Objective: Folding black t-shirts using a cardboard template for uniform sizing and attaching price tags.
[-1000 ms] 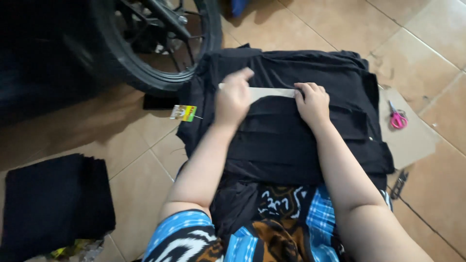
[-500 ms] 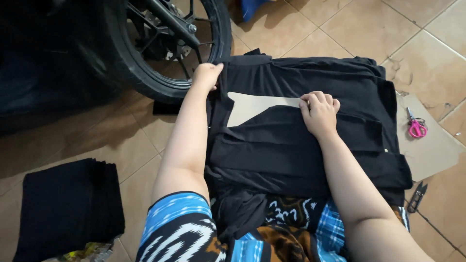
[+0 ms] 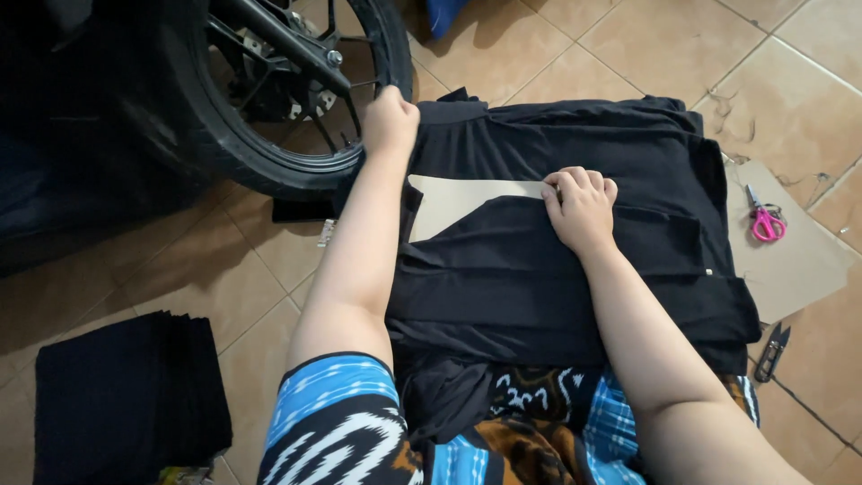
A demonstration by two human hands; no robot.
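Grip, left hand (image 3: 390,119): clenched on the far-left corner of the black garment (image 3: 575,260), pinching a fold of cloth right next to the motorbike wheel (image 3: 287,99). Grip, right hand (image 3: 582,208): not grasping anything, fingers bent, pressing flat on the cloth at the edge of the tan cardboard sheet (image 3: 458,202), which pokes out from under a folded flap.

Garment lies spread on the tiled floor (image 3: 628,45) in front of the person's knees, roughly mid-floor, far edge toward the wheel. Looks soft, thin, light, a bit slippery w/ loose drape; probably shifts and wrinkles easily, so best taken by corners or hem and held down w/ a palm. Cardboard seems stiff enough to fold against.

No readable packages. Small pale tag (image 3: 327,232) on the floor just left of the garment, below the wheel. Larger brown cardboard piece (image 3: 799,269) at the garment's right edge, pink-handled scissors (image 3: 765,218) on it; dark thread snips (image 3: 770,352) nearer the right. Stack of folded black cloth (image 3: 126,395) at the near-left floor corner.
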